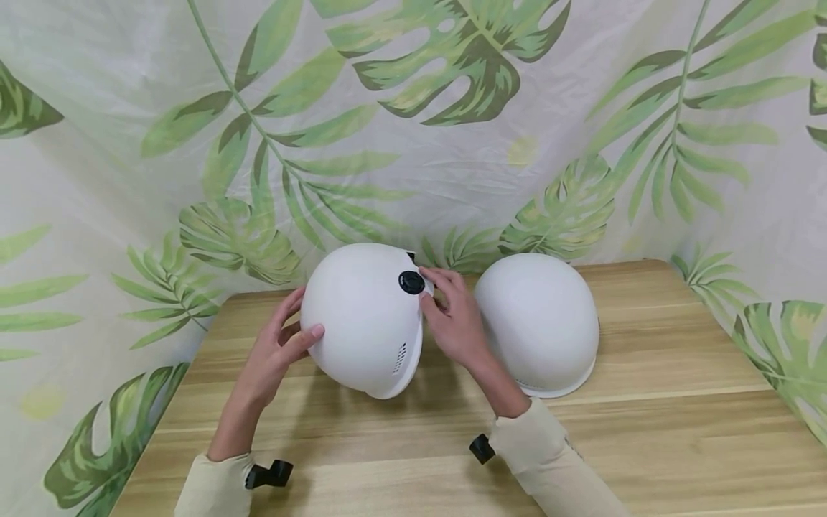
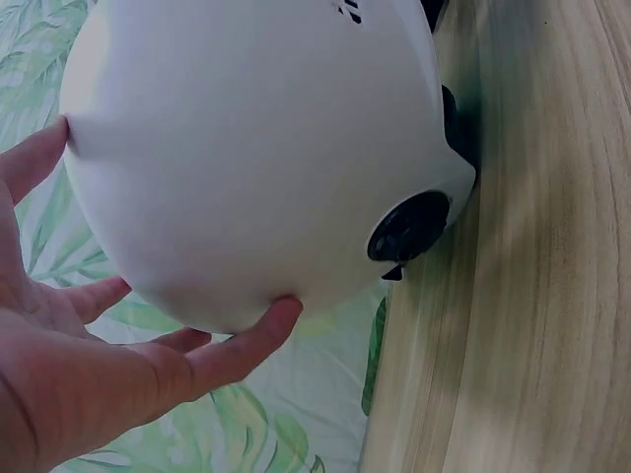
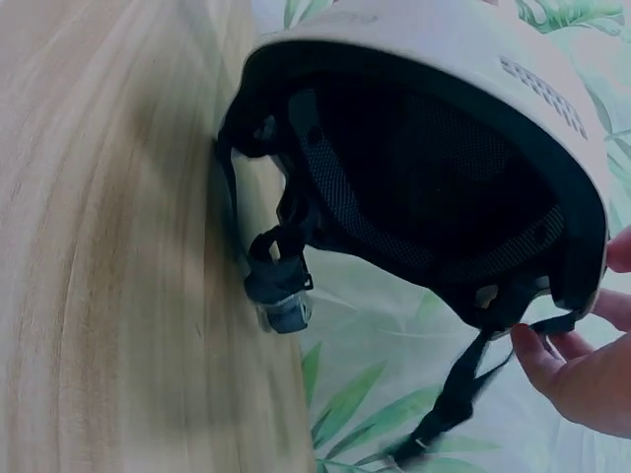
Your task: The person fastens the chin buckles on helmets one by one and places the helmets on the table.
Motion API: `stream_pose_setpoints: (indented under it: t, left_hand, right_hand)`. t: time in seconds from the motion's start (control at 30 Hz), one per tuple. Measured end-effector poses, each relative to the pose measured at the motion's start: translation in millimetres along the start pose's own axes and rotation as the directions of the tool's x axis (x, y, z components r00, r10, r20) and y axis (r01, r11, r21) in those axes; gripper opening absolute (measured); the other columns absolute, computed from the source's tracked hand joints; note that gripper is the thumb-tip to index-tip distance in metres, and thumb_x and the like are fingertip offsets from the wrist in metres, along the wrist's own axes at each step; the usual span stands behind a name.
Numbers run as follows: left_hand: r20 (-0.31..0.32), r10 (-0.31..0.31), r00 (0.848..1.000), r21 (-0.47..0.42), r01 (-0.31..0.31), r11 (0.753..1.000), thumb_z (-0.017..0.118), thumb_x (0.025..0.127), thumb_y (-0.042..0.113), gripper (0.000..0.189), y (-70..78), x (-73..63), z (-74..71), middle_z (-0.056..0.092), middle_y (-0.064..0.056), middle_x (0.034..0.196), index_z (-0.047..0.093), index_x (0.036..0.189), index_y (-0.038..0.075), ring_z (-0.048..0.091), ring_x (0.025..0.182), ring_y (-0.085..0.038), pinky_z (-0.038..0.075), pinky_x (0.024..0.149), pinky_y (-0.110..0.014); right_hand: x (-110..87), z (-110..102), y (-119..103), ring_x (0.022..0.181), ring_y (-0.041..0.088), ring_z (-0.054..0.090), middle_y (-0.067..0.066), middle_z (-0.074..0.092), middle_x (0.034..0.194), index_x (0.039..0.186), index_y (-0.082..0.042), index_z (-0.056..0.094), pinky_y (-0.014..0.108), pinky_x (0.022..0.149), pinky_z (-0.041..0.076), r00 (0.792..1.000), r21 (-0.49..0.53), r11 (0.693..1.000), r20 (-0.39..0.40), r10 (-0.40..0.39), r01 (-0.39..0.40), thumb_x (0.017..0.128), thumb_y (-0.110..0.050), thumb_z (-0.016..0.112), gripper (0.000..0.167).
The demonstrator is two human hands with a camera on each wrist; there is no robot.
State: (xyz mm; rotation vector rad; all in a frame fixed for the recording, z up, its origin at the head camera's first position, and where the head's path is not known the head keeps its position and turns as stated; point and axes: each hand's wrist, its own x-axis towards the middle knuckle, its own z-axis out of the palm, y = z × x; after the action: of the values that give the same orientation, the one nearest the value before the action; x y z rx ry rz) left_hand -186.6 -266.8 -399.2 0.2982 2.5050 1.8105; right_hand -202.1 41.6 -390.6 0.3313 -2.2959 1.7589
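A white helmet (image 1: 362, 316) is tilted on its side, one side low against the table. My left hand (image 1: 274, 345) holds the rounded shell with spread, curved fingers, thumb on the near side. At the opposite edge, my right hand (image 1: 452, 312) pinches the rim beside a black round disc (image 1: 411, 282). The right wrist view shows the dark padded inside (image 3: 414, 168) and a chin strap (image 3: 449, 399) hanging below my right fingertips. On the strap's other end is a buckle (image 3: 286, 313), near the table. Small vent slots (image 1: 400, 357) mark the shell.
A second white helmet (image 1: 539, 323) stands dome up on the wooden table (image 1: 659, 445), just right of my right hand. Behind the table hangs a leaf-patterned cloth (image 1: 452, 179). Black camera mounts (image 1: 270, 474) stick out from both sleeves.
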Motion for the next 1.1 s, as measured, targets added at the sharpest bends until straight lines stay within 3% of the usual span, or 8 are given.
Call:
stream_pose_setpoints:
  t: [0.13, 0.27, 0.53, 0.77, 0.93, 1.1]
  left_hand:
    - [-0.025, 0.003, 1.0, 0.045, -0.002, 0.999, 0.067, 0.103, 0.025, 0.079, -1.5, 1.3, -0.1, 0.026, -0.014, 0.174, 0.026, 0.17, 0.026, 0.036, 0.155, -0.045, 0.055, 0.104, -0.051]
    - [-0.038, -0.008, 0.999, 0.069, 0.01, 0.998, 0.07, 0.101, 0.027, 0.08, -1.9, 2.2, 0.4, 0.025, -0.011, 0.175, 0.028, 0.169, 0.023, 0.032, 0.157, -0.044, 0.045, 0.111, -0.069]
    - [-0.037, -0.023, 0.999, 0.092, 0.026, 0.995, 0.072, 0.101, 0.026, 0.082, -2.9, 2.9, 1.8, 0.028, -0.013, 0.174, 0.028, 0.17, 0.027, 0.033, 0.158, -0.042, 0.045, 0.111, -0.067]
    - [-0.019, -0.01, 1.0, 0.067, 0.012, 0.998, 0.07, 0.101, 0.027, 0.081, -7.6, 3.0, 4.2, 0.025, -0.012, 0.174, 0.026, 0.169, 0.028, 0.041, 0.152, -0.048, 0.051, 0.105, -0.063]
    - [-0.021, -0.006, 1.0, 0.075, 0.008, 0.997, 0.072, 0.1, 0.028, 0.082, -9.2, 4.5, 4.7, 0.024, -0.01, 0.176, 0.027, 0.169, 0.026, 0.036, 0.156, -0.047, 0.05, 0.106, -0.066]
    - [-0.024, -0.001, 1.0, 0.076, 0.003, 0.997, 0.073, 0.1, 0.026, 0.083, -8.9, 5.1, 4.5, 0.024, -0.011, 0.175, 0.028, 0.169, 0.023, 0.032, 0.159, -0.046, 0.048, 0.107, -0.069]
  right_hand:
    - [-0.9, 0, 5, 0.131, 0.031, 0.065, 0.015, 0.054, 0.153, 0.149, -0.006, 0.061, 0.043, 0.11, 0.055, 1.0, 0.012, 1.0, -0.004, 0.0, 0.0, 0.104, -0.015, 0.06, 0.046]
    - [-1.4, -1, 10, 0.139, 0.035, 0.061, 0.017, 0.053, 0.153, 0.149, -0.002, 0.06, 0.048, 0.114, 0.052, 1.0, 0.058, 0.998, 0.009, 0.016, -0.017, 0.103, -0.012, 0.062, 0.047]
    - [-3.7, -3, 16, 0.122, 0.034, 0.071, 0.017, 0.057, 0.148, 0.148, -0.005, 0.061, 0.044, 0.1, 0.061, 0.995, -0.003, 0.996, 0.03, 0.094, -0.094, 0.099, -0.022, 0.071, 0.053]
    - [-4.2, -3, 21, 0.125, 0.036, 0.07, 0.016, 0.055, 0.151, 0.148, -0.008, 0.061, 0.046, 0.1, 0.061, 0.991, -0.03, 0.992, 0.056, 0.122, -0.121, 0.092, -0.036, 0.08, 0.065]
    - [-5.0, -4, 21, 0.127, 0.038, 0.065, 0.016, 0.051, 0.157, 0.155, -0.013, 0.054, 0.05, 0.102, 0.059, 0.985, -0.128, 0.985, 0.106, 0.132, -0.119, 0.089, -0.048, 0.08, 0.078]
    - [-5.4, -4, 21, 0.142, 0.036, 0.053, 0.013, 0.047, 0.162, 0.159, -0.014, 0.048, 0.056, 0.113, 0.05, 0.979, -0.16, 0.982, 0.159, 0.125, -0.1, 0.09, -0.051, 0.079, 0.084]
